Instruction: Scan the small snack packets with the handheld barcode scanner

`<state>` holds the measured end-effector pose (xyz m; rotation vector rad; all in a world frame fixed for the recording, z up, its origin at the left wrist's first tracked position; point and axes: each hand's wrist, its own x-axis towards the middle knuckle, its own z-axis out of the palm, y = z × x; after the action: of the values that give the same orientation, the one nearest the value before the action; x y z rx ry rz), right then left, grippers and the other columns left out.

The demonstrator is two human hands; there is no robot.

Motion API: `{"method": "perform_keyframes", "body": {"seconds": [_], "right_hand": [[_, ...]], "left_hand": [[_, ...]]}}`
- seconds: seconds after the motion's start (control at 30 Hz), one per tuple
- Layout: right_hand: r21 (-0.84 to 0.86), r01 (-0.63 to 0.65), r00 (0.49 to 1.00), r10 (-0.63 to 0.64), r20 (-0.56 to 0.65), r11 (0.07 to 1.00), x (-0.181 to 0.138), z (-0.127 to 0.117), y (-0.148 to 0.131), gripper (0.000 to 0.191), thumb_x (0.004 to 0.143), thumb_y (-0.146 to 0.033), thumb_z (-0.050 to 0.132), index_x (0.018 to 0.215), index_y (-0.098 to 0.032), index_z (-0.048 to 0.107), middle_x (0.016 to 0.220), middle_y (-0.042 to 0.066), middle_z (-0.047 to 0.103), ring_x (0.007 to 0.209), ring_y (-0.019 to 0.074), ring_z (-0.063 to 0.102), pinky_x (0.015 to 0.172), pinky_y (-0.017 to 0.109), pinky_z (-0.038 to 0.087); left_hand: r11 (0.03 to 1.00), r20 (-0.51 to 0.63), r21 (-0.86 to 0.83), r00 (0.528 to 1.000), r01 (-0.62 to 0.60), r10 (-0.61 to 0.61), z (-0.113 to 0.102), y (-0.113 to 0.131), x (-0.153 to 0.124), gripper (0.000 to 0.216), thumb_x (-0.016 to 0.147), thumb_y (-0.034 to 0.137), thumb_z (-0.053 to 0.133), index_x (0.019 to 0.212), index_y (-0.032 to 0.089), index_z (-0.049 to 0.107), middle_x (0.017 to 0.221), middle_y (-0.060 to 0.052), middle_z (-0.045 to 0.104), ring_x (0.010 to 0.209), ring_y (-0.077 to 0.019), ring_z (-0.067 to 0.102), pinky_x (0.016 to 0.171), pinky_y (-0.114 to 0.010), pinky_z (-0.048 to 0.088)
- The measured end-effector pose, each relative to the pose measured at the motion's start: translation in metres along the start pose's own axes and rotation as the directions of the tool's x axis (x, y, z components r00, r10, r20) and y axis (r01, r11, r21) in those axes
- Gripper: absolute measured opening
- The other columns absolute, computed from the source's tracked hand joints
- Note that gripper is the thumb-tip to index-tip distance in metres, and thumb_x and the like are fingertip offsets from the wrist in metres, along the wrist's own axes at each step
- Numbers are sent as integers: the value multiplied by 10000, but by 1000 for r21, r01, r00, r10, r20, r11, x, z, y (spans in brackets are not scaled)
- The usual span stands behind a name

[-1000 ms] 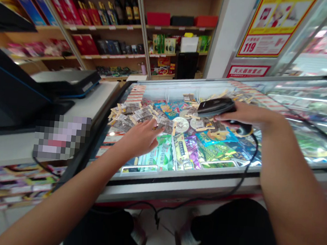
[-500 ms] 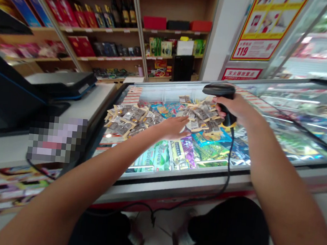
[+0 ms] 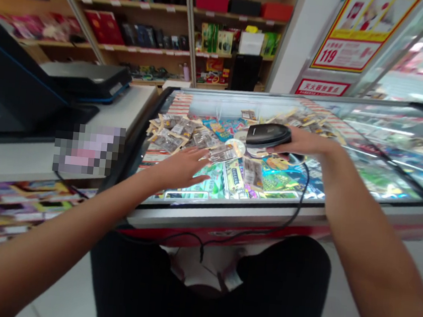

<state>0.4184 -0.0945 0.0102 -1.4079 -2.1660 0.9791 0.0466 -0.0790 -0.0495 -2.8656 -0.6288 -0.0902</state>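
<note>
My right hand [image 3: 306,141] grips a black barcode scanner [image 3: 268,135] low over the glass-topped freezer. Its head points left, and its handle is mostly hidden. Just below it lies a small clear-and-brown snack packet [image 3: 253,173]. My left hand [image 3: 182,168] is palm down over the glass with its fingers spread. Beyond its fingertips is another packet [image 3: 224,152]; whether they touch is unclear. A heap of similar packets [image 3: 176,132] sits behind my left hand, and a second heap [image 3: 299,119] lies behind the scanner.
The freezer's front rim [image 3: 229,211] runs across before my knees. A scanner cable [image 3: 299,212] hangs over it. On the left counter [image 3: 142,103] stand a dark screen [image 3: 12,84] and a flat black device [image 3: 88,78]. Shelves with boxes and bottles line the back.
My left hand has drawn back to the left. The scanner has come down and left, tilting flatter. A packet now shows on the glass below it. The view has tipped downward.
</note>
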Motion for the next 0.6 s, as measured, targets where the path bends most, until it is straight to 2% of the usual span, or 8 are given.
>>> {"method": "perform_keyframes", "body": {"seconds": [0.1, 0.2, 0.27, 0.5, 0.6], "right_hand": [[-50, 32, 995, -27, 96, 998, 1, 9, -14, 354, 738, -505, 828, 835, -190, 699, 703, 23, 649, 669, 173, 588, 602, 295, 505], [-31, -16, 959, 24, 281, 999, 1, 13, -21, 371, 802, -502, 783, 706, -176, 634, 587, 8, 568, 559, 138, 519, 522, 274, 443], [-8, -55, 941, 54, 333, 998, 0, 12, -24, 382, 811, -496, 778, 685, -174, 614, 565, -1, 538, 527, 123, 490, 494, 266, 416], [-32, -98, 948, 103, 303, 995, -3, 7, -31, 385, 795, -517, 779, 708, -183, 609, 570, -21, 518, 508, 108, 468, 459, 249, 401], [-43, -95, 963, 103, 248, 995, -5, 8, -34, 388, 774, -518, 791, 703, -188, 600, 570, -20, 519, 513, 112, 472, 452, 248, 396]], "left_hand": [[999, -30, -31, 999, 12, -12, 0, -5, -24, 479, 1072, 454, 415, 1311, 104, 637, 1503, -228, 549, 1387, -335, 534, 1167, -498, 416], [998, -59, -64, 998, 18, -21, 5, -8, -36, 460, 1077, 416, 415, 1341, 97, 618, 1521, -233, 529, 1420, -338, 506, 1175, -505, 416], [997, -79, -77, 997, 15, -21, 10, -9, -40, 475, 1074, 417, 424, 1368, 86, 594, 1525, -245, 518, 1440, -355, 481, 1181, -527, 406], [982, -158, -189, 987, 8, -38, 10, -9, -34, 510, 1070, 423, 418, 1504, 157, 455, 1555, -203, 485, 1432, -329, 463, 1168, -535, 402], [980, -142, -200, 990, -6, -22, 4, -6, -23, 527, 1063, 463, 417, 1488, 158, 480, 1489, -191, 538, 1368, -331, 495, 1140, -529, 409]]}}
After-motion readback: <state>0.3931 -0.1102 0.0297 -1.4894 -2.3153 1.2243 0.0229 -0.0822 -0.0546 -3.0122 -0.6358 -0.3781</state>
